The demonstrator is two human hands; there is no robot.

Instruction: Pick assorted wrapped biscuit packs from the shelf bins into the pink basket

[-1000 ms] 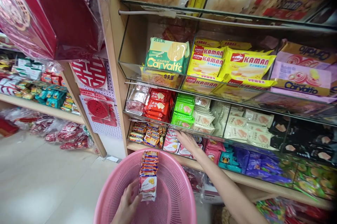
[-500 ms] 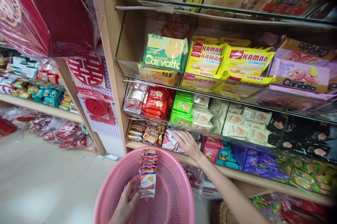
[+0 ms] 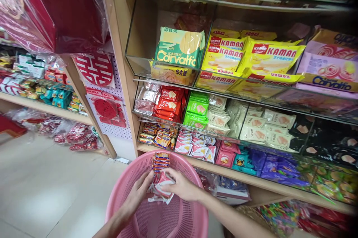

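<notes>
Noting on the shelf (image 3: pixel 268 186), at the lowest level from left: orange packets (image 3: pixel 161 137), white-and-pink packets (image 3: pixel 199 151), pink packets (image 3: pixel 225 158), teal packets (image 3: pixel 242 162) and purple packets (image 3: pixel 275 168). Finding one level up: silver packets (image 3: pixel 148 96), red packets (image 3: pixel 169 105), green packets (image 3: pixel 197 109), white packets (image 3: pixel 254 128) and black packets (image 3: pixel 321 139). Recording next above: a green Carvalfo pack (image 3: pixel 180 48) beside yellow KAMAN packs (image 3: pixel 268 59). Seeing inside the pink basket (image 3: pixel 119 182): orange-and-blue packets (image 3: pixel 161 161).
</notes>
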